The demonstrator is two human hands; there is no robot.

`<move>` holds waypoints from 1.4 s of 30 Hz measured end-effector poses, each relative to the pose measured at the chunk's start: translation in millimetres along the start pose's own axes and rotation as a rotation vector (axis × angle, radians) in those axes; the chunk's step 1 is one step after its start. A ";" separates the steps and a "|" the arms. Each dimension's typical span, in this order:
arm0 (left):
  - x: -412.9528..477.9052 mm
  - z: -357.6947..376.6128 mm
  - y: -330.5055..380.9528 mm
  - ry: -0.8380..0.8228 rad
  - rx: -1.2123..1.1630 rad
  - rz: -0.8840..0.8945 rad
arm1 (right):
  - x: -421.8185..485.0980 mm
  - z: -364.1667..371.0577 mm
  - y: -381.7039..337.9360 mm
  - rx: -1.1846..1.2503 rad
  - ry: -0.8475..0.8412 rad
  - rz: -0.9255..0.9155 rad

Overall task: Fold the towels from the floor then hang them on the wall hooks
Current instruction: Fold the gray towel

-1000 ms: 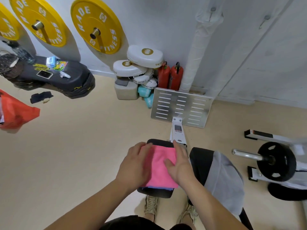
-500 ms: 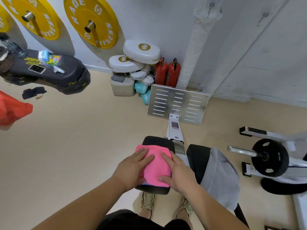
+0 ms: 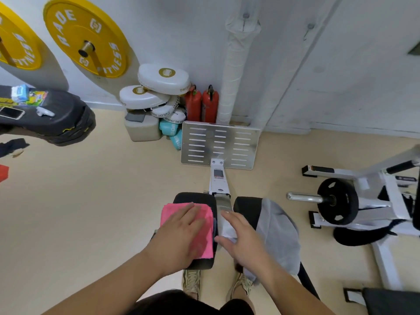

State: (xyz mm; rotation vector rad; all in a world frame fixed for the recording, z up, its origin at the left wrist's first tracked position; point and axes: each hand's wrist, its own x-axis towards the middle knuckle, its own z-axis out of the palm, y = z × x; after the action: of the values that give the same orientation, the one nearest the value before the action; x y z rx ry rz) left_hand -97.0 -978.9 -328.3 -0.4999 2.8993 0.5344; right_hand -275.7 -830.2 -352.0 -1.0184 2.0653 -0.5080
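Note:
A folded pink towel (image 3: pixel 205 233) lies on the left black pad (image 3: pixel 195 198) of a gym machine, with a blue edge of another cloth showing under its right side. My left hand (image 3: pixel 179 235) rests flat on the pink towel, fingers spread. Just right of it, my right hand (image 3: pixel 243 237) hovers open over the gap between the pads, holding nothing. A grey towel (image 3: pixel 279 233) is draped over the right black pad (image 3: pixel 246 206). Two wall hooks (image 3: pixel 245 15) (image 3: pixel 311 26) sit high on the white wall.
A metal footplate (image 3: pixel 219 144) stands ahead by the wall, with two red extinguishers (image 3: pixel 202 103) and white pads (image 3: pixel 163 79) behind it. Yellow weight plates (image 3: pixel 85 36) hang at the left. A barbell rack (image 3: pixel 354 201) stands at the right. My shoes (image 3: pixel 192 283) are below the pads.
My right hand has lifted off the pink towel and moved right, over the gap. My left hand has slid further onto the towel. The view has shifted closer.

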 end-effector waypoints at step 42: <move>95.1 -94.3 151.3 0.086 -1.316 -0.477 | -76.4 -215.2 24.7 0.916 0.353 -0.029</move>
State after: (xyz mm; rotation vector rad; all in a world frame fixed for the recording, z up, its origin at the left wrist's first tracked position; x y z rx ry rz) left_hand -246.8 -908.6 -212.3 -1.2675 1.9281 2.2553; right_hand -425.3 -750.6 -197.1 -0.4144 1.7567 -1.5489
